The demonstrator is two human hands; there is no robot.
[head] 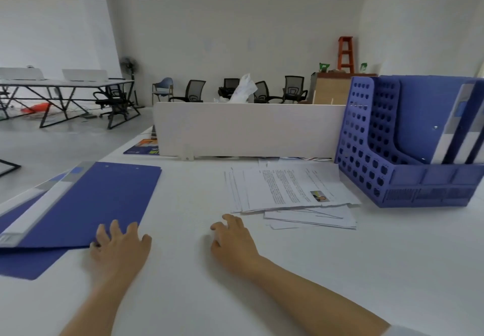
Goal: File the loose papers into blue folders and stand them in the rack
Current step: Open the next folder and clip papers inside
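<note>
Left hand [119,244]: open, palm down, fingers spread and nearly straight, fingertips lying on the near right corner of a closed blue folder [91,204]; thumb off the folder edge, on the white worktop [183,283]. The folder lies flat and stretches ahead and to the left of this hand, with a grey-and-white spine label along its left side. A second folder [28,267] lies under it, and its corner sticks out toward the person, left of the left wrist. Right hand [233,241]: open, holds nothing, fingers loosely bent, fingertips on the bare worktop; it sits apart from the left hand, with clear white surface between them. Papers [290,189]: a loose, uneven stack of printed sheets lying flat just ahead and to the right of the right hand; the top sheet has text and a small colour photo, and lower sheets fan out at the near edge. The fingertips are near the stack's near left corner; contact cannot be told. Rack [366,152]: blue, perforated, standing on the worktop well to the right of the right hand, just beyond the papers' right edge. Filed folders [424,115] stand upright in its right-hand slots, spines toward the person. A white divider [248,128] runs across the worktop beyond both hands, and a brochure [142,147] lies at its left end.
</note>
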